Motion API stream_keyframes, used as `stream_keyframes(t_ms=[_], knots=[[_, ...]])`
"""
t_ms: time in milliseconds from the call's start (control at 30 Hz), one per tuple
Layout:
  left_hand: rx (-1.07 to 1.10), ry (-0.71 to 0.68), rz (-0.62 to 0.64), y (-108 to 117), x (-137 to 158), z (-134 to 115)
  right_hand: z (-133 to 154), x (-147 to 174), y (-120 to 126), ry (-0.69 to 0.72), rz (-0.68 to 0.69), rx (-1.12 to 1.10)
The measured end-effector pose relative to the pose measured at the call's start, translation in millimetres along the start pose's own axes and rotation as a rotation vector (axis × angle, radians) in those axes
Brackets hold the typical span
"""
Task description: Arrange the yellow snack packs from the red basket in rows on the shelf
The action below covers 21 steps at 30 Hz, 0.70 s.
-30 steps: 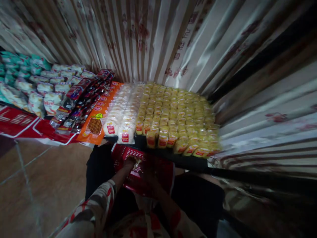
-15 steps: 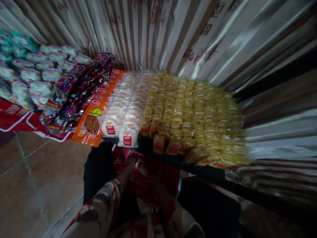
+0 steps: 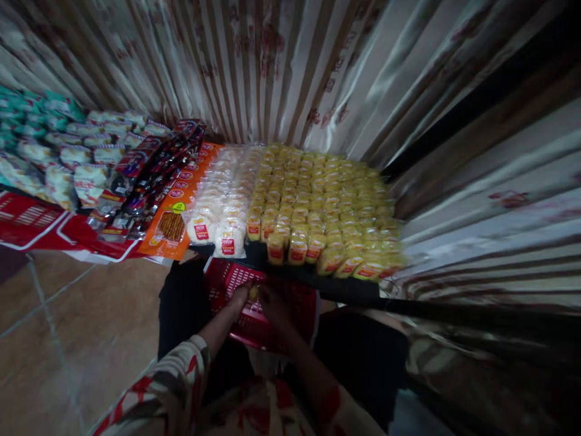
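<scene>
My left hand [image 3: 240, 296] and my right hand [image 3: 273, 306] meet above a red plastic basket [image 3: 306, 315] in my lap. A small yellow-wrapped snack packet [image 3: 254, 293] shows between them, with the fingers of both hands closed around it. Dim light and blur hide the exact finger positions, chiefly on the right. Just beyond the basket stand many rows of yellow-wrapped snack packets [image 3: 322, 200], with several looser ones along the front edge. Beside them lie two rows of round white wrapped crackers [image 3: 229, 242].
An orange snack bag [image 3: 170, 227], dark glossy packets [image 3: 149, 175], white packets [image 3: 91, 181] and green packets [image 3: 34, 112] continue leftward. A red basket with white handles [image 3: 31, 221] sits under them. Striped curtain [image 3: 290, 72] hangs behind. Tiled floor [image 3: 104, 315] shows at left.
The view has shifted, so the snack rows appear further left and smaller. My hands stay together over the basket, and the yellow packet between them shows more clearly.
</scene>
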State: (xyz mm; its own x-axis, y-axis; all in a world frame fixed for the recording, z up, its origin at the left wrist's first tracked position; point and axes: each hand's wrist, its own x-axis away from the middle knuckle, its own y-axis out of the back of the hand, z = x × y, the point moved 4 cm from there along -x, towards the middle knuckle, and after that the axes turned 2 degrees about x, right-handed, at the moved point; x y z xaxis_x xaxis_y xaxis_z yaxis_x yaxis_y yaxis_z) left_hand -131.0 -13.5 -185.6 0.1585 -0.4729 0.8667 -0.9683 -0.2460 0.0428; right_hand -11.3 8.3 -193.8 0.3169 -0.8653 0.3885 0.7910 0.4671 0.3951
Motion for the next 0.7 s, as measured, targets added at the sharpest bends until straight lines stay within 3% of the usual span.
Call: stream_keyframes(t_ms=[133, 300, 500, 700], knots=[[0.039, 0.024, 0.05, 5.5, 26.7, -8.6, 17.3, 12.8, 12.8, 0.06, 0.044, -0.073], [0.129, 0.03, 0.218, 5.3, 59.3, -22.2, 37.8, 26.1, 26.6, 0.143, 0.08, -0.147], [0.187, -0.117, 0.297, -0.5, 90.4, -33.5, 52.5, 38.9, 45.0, 0.185, -0.007, -0.148], [0.031, -0.239, 0.293, -2.3, 111.7, -41.4, 67.2, 55.4, 55.5, 0.218, -0.08, -0.147]])
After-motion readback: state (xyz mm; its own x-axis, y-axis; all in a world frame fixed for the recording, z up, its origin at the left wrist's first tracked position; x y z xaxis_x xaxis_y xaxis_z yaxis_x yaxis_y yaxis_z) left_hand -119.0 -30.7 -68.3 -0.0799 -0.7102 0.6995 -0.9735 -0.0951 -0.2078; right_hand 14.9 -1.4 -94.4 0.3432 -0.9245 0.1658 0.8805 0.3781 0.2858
